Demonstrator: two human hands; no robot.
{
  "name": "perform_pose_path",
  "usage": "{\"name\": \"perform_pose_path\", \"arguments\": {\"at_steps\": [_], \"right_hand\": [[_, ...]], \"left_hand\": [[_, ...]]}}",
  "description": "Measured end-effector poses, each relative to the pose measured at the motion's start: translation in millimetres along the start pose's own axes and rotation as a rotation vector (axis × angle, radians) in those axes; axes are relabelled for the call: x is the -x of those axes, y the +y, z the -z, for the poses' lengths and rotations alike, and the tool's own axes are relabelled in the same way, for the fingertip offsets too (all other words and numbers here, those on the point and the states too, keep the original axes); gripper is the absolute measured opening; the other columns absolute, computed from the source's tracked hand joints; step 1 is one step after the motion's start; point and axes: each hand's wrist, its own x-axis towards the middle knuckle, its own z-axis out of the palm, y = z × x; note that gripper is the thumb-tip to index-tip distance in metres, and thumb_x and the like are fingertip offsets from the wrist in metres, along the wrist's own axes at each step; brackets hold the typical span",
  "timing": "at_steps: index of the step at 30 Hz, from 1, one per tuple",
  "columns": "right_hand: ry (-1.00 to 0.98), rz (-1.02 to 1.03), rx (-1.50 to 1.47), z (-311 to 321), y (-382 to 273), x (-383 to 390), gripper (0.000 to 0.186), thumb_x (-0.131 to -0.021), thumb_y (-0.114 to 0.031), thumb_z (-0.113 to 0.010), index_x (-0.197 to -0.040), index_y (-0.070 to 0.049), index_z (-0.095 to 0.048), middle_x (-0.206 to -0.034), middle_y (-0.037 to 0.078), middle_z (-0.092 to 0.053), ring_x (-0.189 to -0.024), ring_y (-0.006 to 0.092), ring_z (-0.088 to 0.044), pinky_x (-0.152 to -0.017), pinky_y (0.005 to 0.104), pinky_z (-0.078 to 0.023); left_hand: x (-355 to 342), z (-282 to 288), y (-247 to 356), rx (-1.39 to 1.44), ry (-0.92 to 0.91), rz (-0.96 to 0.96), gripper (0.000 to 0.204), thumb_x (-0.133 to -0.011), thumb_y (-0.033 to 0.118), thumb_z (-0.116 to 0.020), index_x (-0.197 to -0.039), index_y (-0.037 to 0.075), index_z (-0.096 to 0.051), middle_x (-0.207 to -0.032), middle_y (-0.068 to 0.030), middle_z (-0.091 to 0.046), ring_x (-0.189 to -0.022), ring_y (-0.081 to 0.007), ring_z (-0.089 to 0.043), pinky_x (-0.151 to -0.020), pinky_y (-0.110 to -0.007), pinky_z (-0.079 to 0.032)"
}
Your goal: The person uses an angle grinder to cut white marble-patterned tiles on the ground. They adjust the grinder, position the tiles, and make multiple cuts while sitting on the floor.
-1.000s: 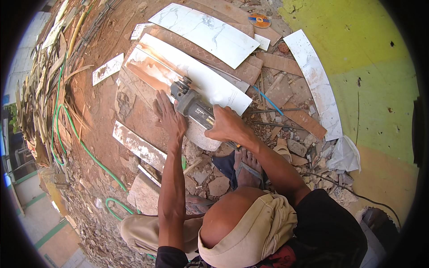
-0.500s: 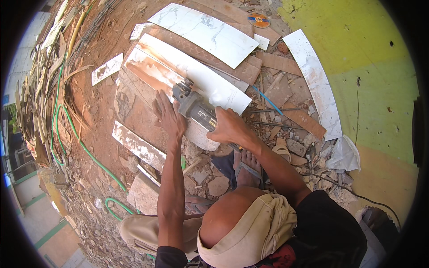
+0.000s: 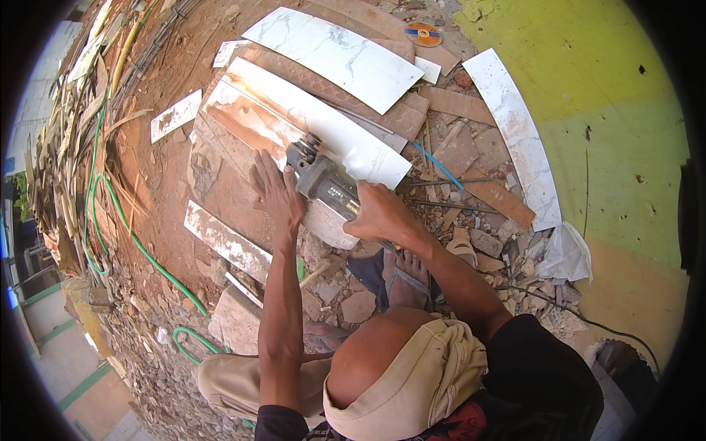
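My right hand is wrapped round the grey angle grinder, whose wheel end rests on a long white marble-patterned tile. Reddish-brown dust streaks this tile along a straight line left of the wheel. My left hand lies with fingers apart at the tile's near edge, beside the grinder's head. The tile sits on broken brown pieces and a rough pale slab. Beyond it lies another white tile. My bare knee and sandalled foot are below my hands.
A narrow white tile stands along a yellow-green panel at right, with crumpled white sheeting. A dusty white strip, green hose, wood scraps, blue rod, orange disc, black cable and rubble surround me.
The grinder and my right hand have shifted slightly to the right along the tile. My left hand stays in almost the same place.
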Motion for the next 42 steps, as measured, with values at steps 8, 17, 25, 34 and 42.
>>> {"name": "perform_pose_path", "arguments": {"at_steps": [8, 17, 25, 34, 42], "right_hand": [[-0.032, -0.014, -0.009, 1, 6, 3, 0.056, -0.066, -0.024, -0.075, -0.102, 0.016, -0.057, -0.098, 0.037, -0.066, -0.098, 0.0502, -0.067, -0.09, 0.0494, -0.054], [0.07, 0.082, -0.039, 11, -2, 20, 0.052, -0.067, -0.022, -0.074, -0.099, 0.015, -0.057, -0.088, 0.032, -0.068, -0.084, 0.0449, -0.071, -0.078, 0.0455, -0.055], [0.212, 0.088, -0.071, 79, -42, 28, 0.046, -0.068, -0.02, -0.081, -0.103, 0.004, -0.062, -0.082, 0.015, -0.07, -0.07, 0.0219, -0.068, -0.069, 0.0365, -0.055], [0.423, -0.025, -0.315, 113, -65, 89, 0.046, -0.07, -0.015, -0.082, -0.109, 0.001, -0.066, -0.089, 0.007, -0.07, -0.078, 0.0179, -0.067, -0.072, 0.0333, -0.054], [0.596, -0.217, -0.329, 112, -86, 168, 0.041, -0.071, -0.014, -0.083, -0.103, 0.003, -0.064, -0.083, 0.009, -0.068, -0.065, 0.0143, -0.064, -0.059, 0.0297, -0.053]], "left_hand": [[0, -2, -3, 0.006, 0.021, -0.029, 0.067, -0.106, 0.044, -0.031, -0.16, 0.006, -0.023, -0.167, -0.0176, -0.022, -0.151, -0.0427, -0.016, -0.123, -0.052, -0.011], [-4, 0, -9, 0.01, 0.044, -0.064, 0.066, -0.106, 0.044, -0.032, -0.161, 0.007, -0.023, -0.167, -0.0167, -0.02, -0.152, -0.0421, -0.015, -0.123, -0.053, -0.01], [44, 12, 23, 0.114, -0.065, 0.067, 0.084, -0.101, 0.052, -0.046, -0.159, -0.003, -0.019, -0.165, -0.0244, -0.019, -0.151, -0.0455, -0.017, -0.123, -0.053, -0.014], [118, 26, 83, 0.266, -0.269, 0.025, 0.121, -0.075, 0.06, -0.078, -0.16, -0.001, -0.016, -0.164, -0.0298, -0.015, -0.151, -0.0485, -0.013, -0.116, -0.06, -0.025], [118, 11, 85, 0.312, -0.15, 0.155, 0.113, -0.073, 0.038, -0.087, -0.16, 0.006, -0.023, -0.168, -0.0195, -0.015, -0.153, -0.0337, -0.02, -0.107, -0.055, -0.028]]}}
